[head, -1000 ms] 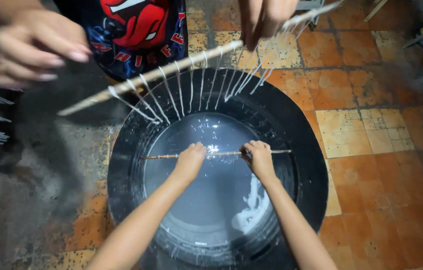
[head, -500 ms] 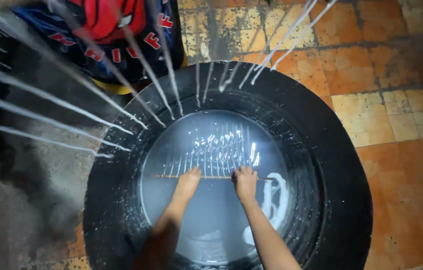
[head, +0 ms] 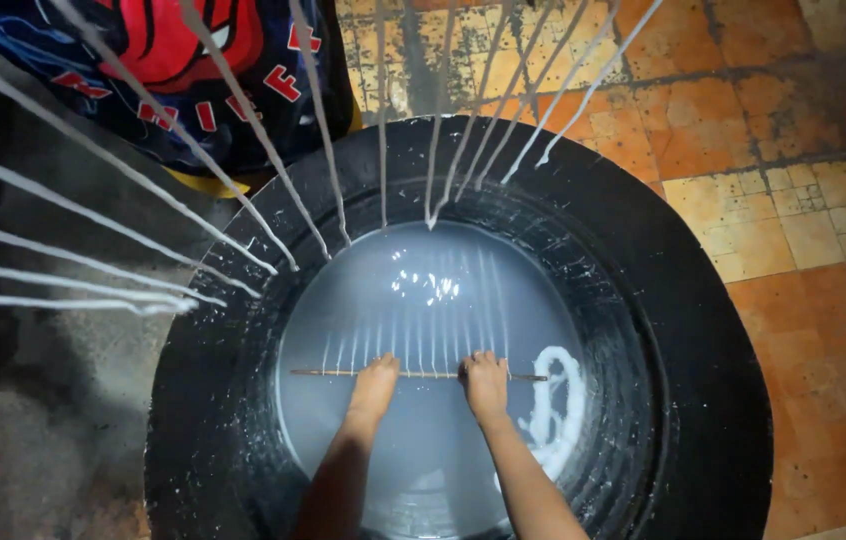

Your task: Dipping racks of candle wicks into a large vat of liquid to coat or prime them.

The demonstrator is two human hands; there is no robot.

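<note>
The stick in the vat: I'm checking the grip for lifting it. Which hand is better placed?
Probably neither alone: left hand and right hand both grip the stick. The right sits nearer its middle.

We have 1 view only, from the camera worn on the head, so no second view shares the scene. It looks almost straight down into a wide round black vat of pale milky liquid, which fills most of the frame. We see both forearms enter from the bottom edge, close below the lens. The top of the frame faces away from us, over orange tiled floor.
</note>
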